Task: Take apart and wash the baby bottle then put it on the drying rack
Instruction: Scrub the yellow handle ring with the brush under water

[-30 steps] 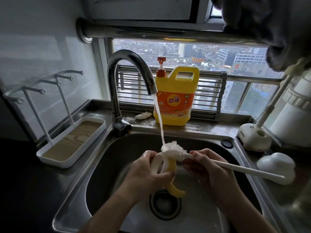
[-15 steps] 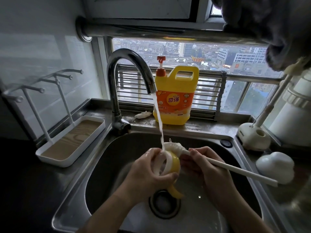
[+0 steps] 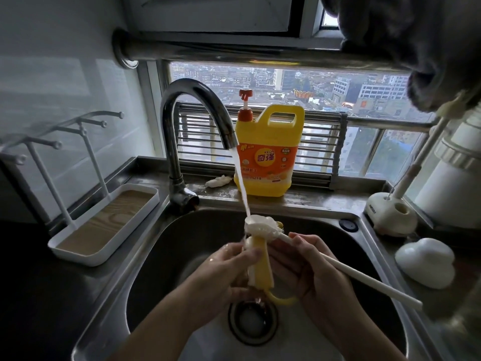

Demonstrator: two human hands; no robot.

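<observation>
- The yellow bottle part [image 3: 261,264] is over the sink [image 3: 169,256], above the drain, held upright by the left hand [image 3: 223,272], whose fingers are wrapped round it.
- The right hand [image 3: 307,267] has its fingers clamped on the white handle of the bottle brush [image 3: 351,272]; the brush head sits at the part's top end.
- Water from the faucet [image 3: 197,100] lands on the brush head.
- The drying rack [image 3: 75,257] stands on the surface left of the sink.
- A detergent jug [image 3: 270,157] stands behind the sink.
</observation>
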